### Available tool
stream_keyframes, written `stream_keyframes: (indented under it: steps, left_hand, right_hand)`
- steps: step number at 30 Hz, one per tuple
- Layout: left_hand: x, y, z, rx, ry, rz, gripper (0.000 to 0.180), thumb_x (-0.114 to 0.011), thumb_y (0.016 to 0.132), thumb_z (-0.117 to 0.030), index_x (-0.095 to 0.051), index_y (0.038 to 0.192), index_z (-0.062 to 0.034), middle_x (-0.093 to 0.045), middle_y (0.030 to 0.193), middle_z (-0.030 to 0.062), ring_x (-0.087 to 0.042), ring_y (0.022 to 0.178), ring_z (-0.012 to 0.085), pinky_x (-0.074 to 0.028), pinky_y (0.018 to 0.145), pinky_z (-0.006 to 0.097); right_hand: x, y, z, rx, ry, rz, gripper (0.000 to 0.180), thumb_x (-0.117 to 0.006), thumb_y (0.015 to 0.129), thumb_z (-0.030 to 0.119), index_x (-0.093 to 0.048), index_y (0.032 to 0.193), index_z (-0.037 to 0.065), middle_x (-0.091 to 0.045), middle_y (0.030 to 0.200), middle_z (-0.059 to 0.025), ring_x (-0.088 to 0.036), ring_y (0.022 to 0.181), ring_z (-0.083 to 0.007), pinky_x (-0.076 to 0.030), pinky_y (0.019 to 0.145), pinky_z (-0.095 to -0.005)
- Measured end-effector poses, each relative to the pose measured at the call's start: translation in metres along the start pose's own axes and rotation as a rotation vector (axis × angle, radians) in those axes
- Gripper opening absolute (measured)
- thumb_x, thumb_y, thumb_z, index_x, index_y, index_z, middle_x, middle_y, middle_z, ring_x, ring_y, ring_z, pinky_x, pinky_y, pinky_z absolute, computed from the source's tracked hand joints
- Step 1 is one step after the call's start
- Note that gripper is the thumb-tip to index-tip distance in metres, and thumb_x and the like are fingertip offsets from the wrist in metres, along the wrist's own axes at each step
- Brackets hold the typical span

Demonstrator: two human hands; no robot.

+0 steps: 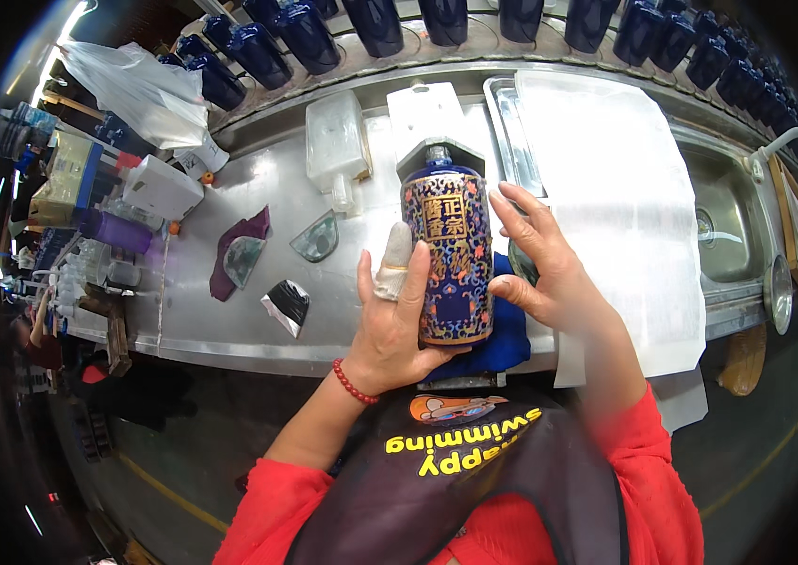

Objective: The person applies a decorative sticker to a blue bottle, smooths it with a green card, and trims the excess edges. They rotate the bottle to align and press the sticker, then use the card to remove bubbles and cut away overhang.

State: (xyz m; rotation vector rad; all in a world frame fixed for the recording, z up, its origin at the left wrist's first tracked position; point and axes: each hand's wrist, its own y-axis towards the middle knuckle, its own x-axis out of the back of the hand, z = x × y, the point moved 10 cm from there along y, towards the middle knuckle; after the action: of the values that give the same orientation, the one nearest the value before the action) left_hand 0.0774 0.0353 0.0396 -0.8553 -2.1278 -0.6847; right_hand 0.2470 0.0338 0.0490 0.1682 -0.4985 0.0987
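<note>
A dark blue bottle (456,292) with a colourful floral pattern and gold lettering lies front face up over the steel table, its neck pointing away from me. My left hand (397,315) holds it by its lower left side, the fingers along its face and the thumb at its base. A pale wrapping covers one finger of that hand. Close by the bottle's right side, my right hand (540,259) has its fingers apart and curved; whether its fingertips touch the glaze I cannot tell. Under the bottle's lower end lies a blue cloth (510,341).
White sheets (616,217) cover the table on the right, beside a steel sink (733,212). To the left lie a clear rectangular bottle (335,141), two half-round pieces (316,235) and a black-and-silver scrap (287,307). Blue bottles (373,24) line a conveyor behind.
</note>
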Motion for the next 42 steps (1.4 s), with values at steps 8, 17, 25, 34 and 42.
stream_keyframes:
  steps: [8, 17, 25, 34, 42]
  left_hand:
    - [0.035, 0.024, 0.041, 0.102, -0.329, -0.214, 0.098, -0.05, 0.097, -0.067, -0.026, 0.158, 0.0057, -0.041, 0.154, 0.0275, -0.035, 0.146, 0.0402, -0.009, 0.121, 0.055]
    - [0.021, 0.043, 0.048, 0.084, -0.237, -0.134, 0.098, -0.052, 0.095, -0.068, -0.027, 0.159, 0.0013, -0.041, 0.155, 0.0248, -0.035, 0.147, 0.0364, -0.009, 0.121, 0.055]
    - [0.025, 0.039, 0.038, 0.071, -0.237, -0.12, 0.112, -0.055, 0.088, -0.076, -0.021, 0.16, 0.0023, -0.036, 0.156, 0.0283, -0.032, 0.148, 0.0409, -0.009, 0.12, 0.059]
    - [0.008, -0.004, -0.014, -0.05, 0.029, -0.114, 0.122, -0.079, 0.078, -0.06, -0.017, 0.159, 0.0061, -0.039, 0.154, 0.0303, -0.037, 0.144, 0.0462, -0.007, 0.118, 0.067]
    - [-0.009, -0.021, 0.013, -0.007, -0.183, -0.169, 0.111, -0.056, 0.093, -0.067, -0.016, 0.155, 0.0158, -0.04, 0.153, 0.0321, -0.04, 0.144, 0.0436, -0.011, 0.122, 0.059]
  right_hand:
    - [-0.005, 0.015, 0.004, -0.07, -0.054, 0.04, 0.092, -0.076, 0.085, 0.053, -0.038, 0.158, 0.012, -0.025, 0.161, -0.0189, -0.053, 0.122, -0.0344, -0.046, 0.108, -0.0469]
    - [-0.009, 0.015, 0.0, -0.047, -0.077, 0.055, 0.098, -0.084, 0.081, 0.04, -0.032, 0.16, 0.013, -0.028, 0.158, -0.025, -0.041, 0.141, -0.0448, -0.044, 0.111, -0.0475]
    - [-0.008, 0.009, -0.011, -0.055, 0.073, 0.041, 0.104, -0.082, 0.081, 0.049, -0.028, 0.162, 0.011, -0.029, 0.159, -0.0205, -0.04, 0.142, -0.0371, -0.041, 0.113, -0.0452]
    - [0.0, -0.013, -0.015, -0.079, 0.111, 0.019, 0.103, -0.079, 0.083, 0.052, -0.028, 0.161, 0.009, -0.032, 0.158, -0.0218, -0.041, 0.142, -0.0357, -0.044, 0.111, -0.0442]
    - [-0.007, -0.041, 0.003, 0.02, -0.064, 0.066, 0.102, -0.079, 0.079, 0.054, -0.035, 0.157, 0.004, -0.033, 0.158, -0.0216, -0.04, 0.143, -0.0388, -0.04, 0.115, -0.0473]
